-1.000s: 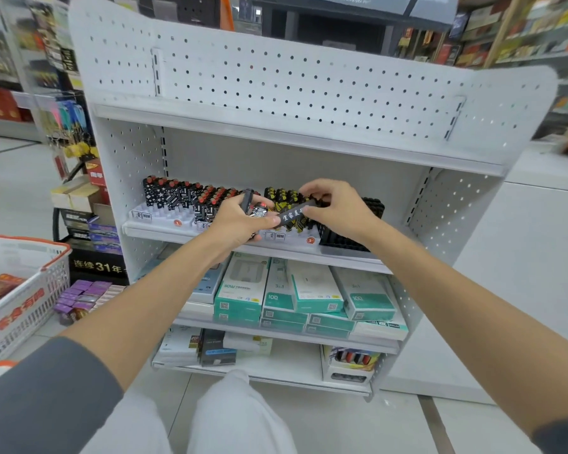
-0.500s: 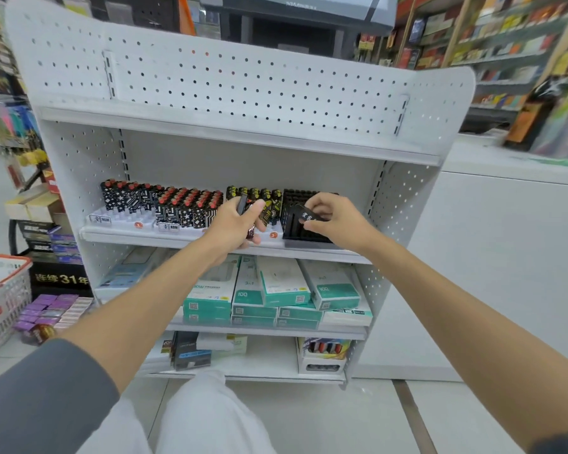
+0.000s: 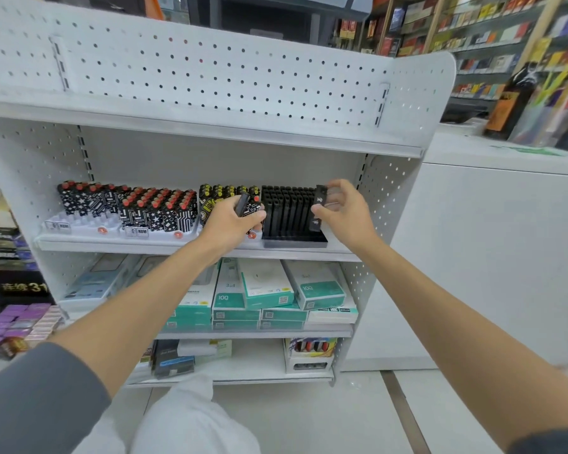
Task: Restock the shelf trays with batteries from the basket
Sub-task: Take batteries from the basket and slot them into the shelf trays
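**Supervisor:** Status of the step in hand?

**Inspector:** Seating in progress. The right hand [image 3: 348, 217] pinches a slim black battery pack [image 3: 318, 211] between thumb and fingers. The pack stands upright at the right end of the black tray [image 3: 292, 242] on the middle shelf [image 3: 145, 245]. Whether its foot is fully home in a slot cannot be told.

**Supervisor:** And the other hand?

**Inspector:** The left hand [image 3: 230, 224] is curled round a spare pack [image 3: 242, 204], which pokes up between its fingers. It hangs in front of the patterned batteries [image 3: 158, 211], just left of the black tray. The basket is out of view.

**Supervisor:** Recommendations?

**Inspector:** In my judgement:
- Hold the pack vertical and line its lower end up with the end slot.
- Press straight down and release only once it stands unaided.
- A tilt towards the neighbouring row risks knocking those packs askew.
- Hold the left hand clear of the patterned rows behind it, which look easy to topple.
- Pass the spare across only when the right hand is free.
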A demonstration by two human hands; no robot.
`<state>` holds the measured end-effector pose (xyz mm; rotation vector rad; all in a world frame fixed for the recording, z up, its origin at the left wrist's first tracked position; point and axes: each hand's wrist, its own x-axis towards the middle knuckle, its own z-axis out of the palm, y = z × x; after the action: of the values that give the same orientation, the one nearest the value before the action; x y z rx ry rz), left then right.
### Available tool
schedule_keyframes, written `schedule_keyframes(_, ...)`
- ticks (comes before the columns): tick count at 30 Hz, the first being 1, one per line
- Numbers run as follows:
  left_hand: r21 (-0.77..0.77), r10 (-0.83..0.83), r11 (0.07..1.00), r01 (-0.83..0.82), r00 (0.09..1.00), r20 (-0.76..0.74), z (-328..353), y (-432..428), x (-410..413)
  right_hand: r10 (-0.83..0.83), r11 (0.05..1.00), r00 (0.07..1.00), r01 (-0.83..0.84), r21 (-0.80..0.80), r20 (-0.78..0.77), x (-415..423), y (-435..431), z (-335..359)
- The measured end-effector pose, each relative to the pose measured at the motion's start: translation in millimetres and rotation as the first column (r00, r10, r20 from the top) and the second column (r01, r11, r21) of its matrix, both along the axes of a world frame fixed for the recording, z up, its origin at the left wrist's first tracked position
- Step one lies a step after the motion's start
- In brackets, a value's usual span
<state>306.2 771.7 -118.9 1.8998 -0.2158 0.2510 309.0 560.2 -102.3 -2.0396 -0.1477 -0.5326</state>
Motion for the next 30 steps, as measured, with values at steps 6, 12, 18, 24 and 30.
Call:
schedule_keyframes(6,-0.005,0.059,0.998,-0.059,0.998,0.021,-8.5,2.5,9.0,-0.043,0.981,0.99,0.067,-0.181,0.134,7.6,30.3,-17.1)
schedule_keyframes(12,-0.008,0.042,0.999,-0.042,0.999,0.017,-17.0,4.8,14.3,-0.024,0.952,0.988,0.07,-0.297,0.156,14.0,40.5,-37.5)
schedule_keyframes(18,-0.069,0.018,0.997,-0.019,1.0,-0.008,-19.4,5.9,16.7,0.054,0.946,0.993,-0.018,-0.322,0.105,17.8,37.8,-35.3)
schedule_keyframes(24,-0.15,0.05,0.987,-0.053,0.999,-0.018,-20.3,6.2,15.8,0.068,0.927,0.994,-0.031,-0.375,0.086,23.9,44.7,-31.3)
schedule_keyframes(30,-0.16,0.034,0.987,-0.032,0.999,0.008,-20.5,8.7,12.6,0.105,0.862,0.994,-0.079,-0.5,0.023,24.4,39.5,-14.8)
